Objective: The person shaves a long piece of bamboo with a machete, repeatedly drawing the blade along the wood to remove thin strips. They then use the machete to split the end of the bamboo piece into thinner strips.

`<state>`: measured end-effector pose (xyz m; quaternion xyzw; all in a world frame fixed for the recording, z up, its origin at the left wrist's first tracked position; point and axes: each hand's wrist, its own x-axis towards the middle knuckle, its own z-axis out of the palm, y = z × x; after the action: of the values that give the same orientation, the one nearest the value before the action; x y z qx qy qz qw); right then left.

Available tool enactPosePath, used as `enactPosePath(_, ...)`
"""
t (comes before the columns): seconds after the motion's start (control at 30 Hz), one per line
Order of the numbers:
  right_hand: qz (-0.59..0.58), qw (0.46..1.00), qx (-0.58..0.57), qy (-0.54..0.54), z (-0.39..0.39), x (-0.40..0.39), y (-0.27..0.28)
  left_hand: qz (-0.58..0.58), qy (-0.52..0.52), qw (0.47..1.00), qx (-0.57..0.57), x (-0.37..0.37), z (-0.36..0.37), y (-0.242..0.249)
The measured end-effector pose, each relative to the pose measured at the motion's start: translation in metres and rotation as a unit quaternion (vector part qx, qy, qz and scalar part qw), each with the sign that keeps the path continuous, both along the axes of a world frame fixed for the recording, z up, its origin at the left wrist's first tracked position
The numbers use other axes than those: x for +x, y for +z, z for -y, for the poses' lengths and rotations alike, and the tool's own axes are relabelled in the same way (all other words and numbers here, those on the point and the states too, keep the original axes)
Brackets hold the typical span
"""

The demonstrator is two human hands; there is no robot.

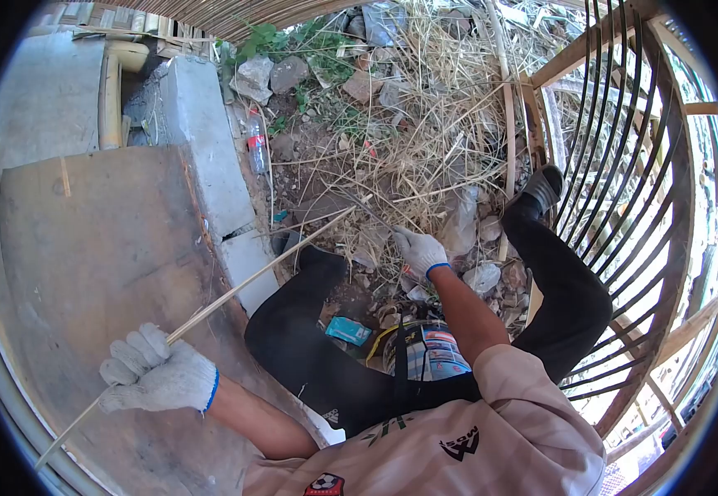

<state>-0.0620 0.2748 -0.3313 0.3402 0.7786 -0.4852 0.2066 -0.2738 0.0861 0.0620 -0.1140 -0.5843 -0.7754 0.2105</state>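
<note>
My left hand (159, 372), in a white knit glove with a blue cuff, is closed around a long pale bamboo strip (251, 279). The strip slants from the lower left up to the middle of the view, and its far end lies over the littered ground. My right hand (421, 250), gloved the same way, is closed on the handle of a knife (371, 212). Its thin blade points up and left, crossing close to the far end of the strip. The handle is mostly hidden in the glove.
Pale shavings (433, 140) cover the ground between my legs. A brown board (102, 248) and concrete blocks (210, 149) lie left, a plastic bottle (256, 140) beside them. A frame with dark bars (623, 165) stands right. Below are a blue packet (348, 331) and a labelled bucket (441, 351).
</note>
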Motion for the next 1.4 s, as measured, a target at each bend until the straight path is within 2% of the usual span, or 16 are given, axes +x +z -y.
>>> enactPosePath(0.03,0.011,1.000,0.005,0.002,0.001,-0.002,-0.001,0.002,0.092,0.995,-0.028,0.000,-0.010,0.001)
enactPosePath(0.27,0.024,0.999,0.017,0.022,-0.008,-0.002,-0.015,0.016,0.106,0.994,-0.034,-0.003,-0.022,0.003)
enactPosePath(0.37,0.020,0.999,0.015,0.024,-0.015,-0.004,-0.018,0.006,0.131,0.991,-0.030,-0.001,-0.025,0.004)
enactPosePath(0.47,0.025,0.998,0.038,0.034,-0.018,0.001,-0.047,0.018,0.162,0.986,-0.021,-0.006,-0.030,0.004)
enactPosePath(0.53,0.047,0.997,0.019,0.050,-0.024,0.002,-0.037,0.019,0.180,0.982,-0.046,-0.001,-0.033,0.006)
enactPosePath(0.77,0.033,0.997,0.032,0.069,-0.039,0.000,-0.056,0.012,0.161,0.986,-0.046,-0.005,-0.029,0.008)
enactPosePath(0.9,0.048,0.997,0.011,0.066,-0.045,0.006,-0.073,0.029,0.191,0.979,-0.058,-0.006,-0.022,0.006)
enactPosePath(0.97,-0.058,0.997,-0.012,0.049,-0.043,0.013,-0.112,0.029,0.198,0.978,-0.064,-0.008,-0.027,0.007)
enactPosePath(1.03,-0.053,0.997,0.004,0.048,-0.041,0.015,-0.080,0.023,0.230,0.971,-0.060,-0.009,-0.031,0.005)
enactPosePath(1.1,-0.005,0.998,0.004,0.069,-0.042,0.016,-0.030,0.022,0.219,0.974,-0.061,-0.011,-0.033,0.004)
enactPosePath(1.13,-0.076,0.995,0.010,0.068,-0.033,0.032,-0.035,0.016,0.214,0.975,-0.064,-0.013,-0.033,0.004)
enactPosePath(1.17,-0.075,0.995,0.013,0.071,-0.035,0.037,-0.044,0.019,0.217,0.974,-0.061,-0.015,-0.034,0.003)
enactPosePath(1.27,0.028,0.999,0.031,0.033,-0.040,0.042,-0.034,0.021,0.190,0.980,-0.062,-0.009,-0.032,0.006)
enactPosePath(1.33,0.008,0.999,0.022,0.025,-0.030,0.041,-0.032,0.032,0.169,0.984,-0.045,-0.009,-0.025,0.005)
enactPosePath(1.4,-0.013,0.999,0.021,0.024,-0.030,0.038,-0.023,0.031,0.192,0.980,-0.041,-0.008,-0.018,0.001)
